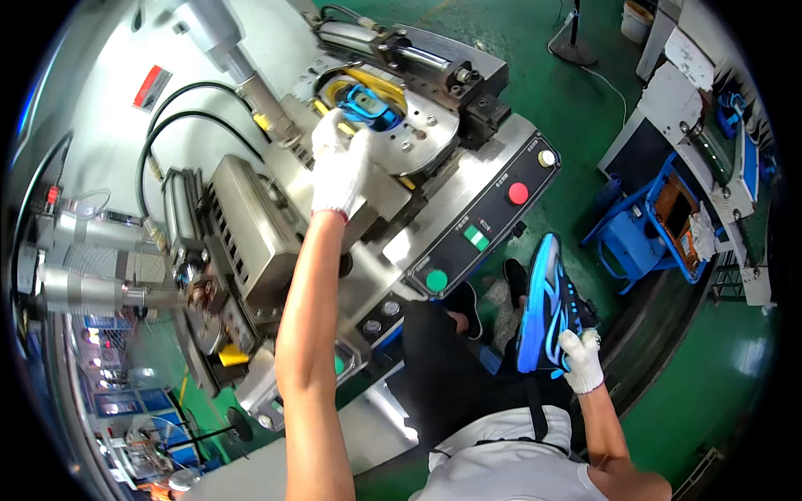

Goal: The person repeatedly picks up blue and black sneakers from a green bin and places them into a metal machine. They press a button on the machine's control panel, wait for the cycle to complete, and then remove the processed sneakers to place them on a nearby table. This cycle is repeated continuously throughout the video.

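The gloved left hand presses a blue shoe part into the round machine clamp, grip closed on it; the right hand clasps a blue shoe at hip level; seating looks underway, needing steady alignment.

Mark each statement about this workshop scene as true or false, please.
1. The left hand in a white glove reaches to the blue shoe part in the machine's round opening. True.
2. The right hand is bare. False: it wears a white glove.
3. The right hand holds a blue and black sports shoe. True.
4. The round red button on the black control panel is covered by a hand. False: no hand is near it.
5. The floor is green. True.
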Motion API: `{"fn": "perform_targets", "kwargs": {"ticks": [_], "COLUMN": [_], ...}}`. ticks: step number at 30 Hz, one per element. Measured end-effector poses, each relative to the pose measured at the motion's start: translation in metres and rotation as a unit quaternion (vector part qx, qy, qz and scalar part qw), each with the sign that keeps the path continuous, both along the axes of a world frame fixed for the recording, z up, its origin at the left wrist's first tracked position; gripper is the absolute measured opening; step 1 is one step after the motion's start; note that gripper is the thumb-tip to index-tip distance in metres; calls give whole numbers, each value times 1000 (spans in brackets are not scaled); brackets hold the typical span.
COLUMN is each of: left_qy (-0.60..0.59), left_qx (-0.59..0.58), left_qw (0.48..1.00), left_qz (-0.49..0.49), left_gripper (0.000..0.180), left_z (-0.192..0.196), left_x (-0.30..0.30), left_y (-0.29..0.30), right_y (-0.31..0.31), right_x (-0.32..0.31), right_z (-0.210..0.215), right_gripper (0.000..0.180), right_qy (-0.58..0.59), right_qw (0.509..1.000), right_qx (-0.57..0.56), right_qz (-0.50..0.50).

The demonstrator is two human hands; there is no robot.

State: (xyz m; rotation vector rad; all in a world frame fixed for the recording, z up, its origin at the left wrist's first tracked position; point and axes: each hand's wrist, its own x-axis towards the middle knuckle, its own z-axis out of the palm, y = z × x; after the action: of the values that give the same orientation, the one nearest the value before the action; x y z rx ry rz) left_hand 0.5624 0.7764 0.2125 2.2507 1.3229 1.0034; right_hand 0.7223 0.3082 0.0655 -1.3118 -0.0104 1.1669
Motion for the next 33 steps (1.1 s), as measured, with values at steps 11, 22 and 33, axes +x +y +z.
{"fn": "perform_targets", "kwargs": {"ticks": [11, 22, 33], "left_qy": [35, -179, -91], "left_qx": [26, 186, -213], "left_qw": [993, 966, 953], "left_qz": [106, -12, -195], "left_gripper": [26, 24, 36], "left_z": [-63, 72, -58], "left_x": [98, 27, -164], "left_y": [170, -18, -311], "right_y": [6, 36, 319], "right_x": [39, 27, 80], "right_z": [-31, 7, 158], "right_gripper": [56, 45, 62], "right_qy": [79, -49, -505], "right_qw": [989, 992, 842], "right_qx": [-6, 54, 120], "right_qz": [-126, -100, 144]}}
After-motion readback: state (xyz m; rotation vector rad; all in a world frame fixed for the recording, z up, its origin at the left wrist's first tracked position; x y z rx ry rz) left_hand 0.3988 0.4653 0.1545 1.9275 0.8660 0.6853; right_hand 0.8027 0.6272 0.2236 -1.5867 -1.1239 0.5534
